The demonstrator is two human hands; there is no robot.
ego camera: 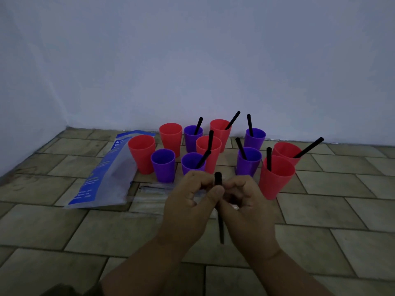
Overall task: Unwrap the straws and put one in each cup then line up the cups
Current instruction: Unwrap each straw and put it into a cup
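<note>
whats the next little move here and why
Probably, once it is fully unwrapped, lower the black straw pinched by the left hand and right hand into the nearest empty purple cup. It, the leftmost red cup and the red cup behind it hold no straw; the other eight cups do.

Left hand [188, 201] and right hand [245, 201] close together, fingers curled, both pinching the straw [218, 178]
</note>
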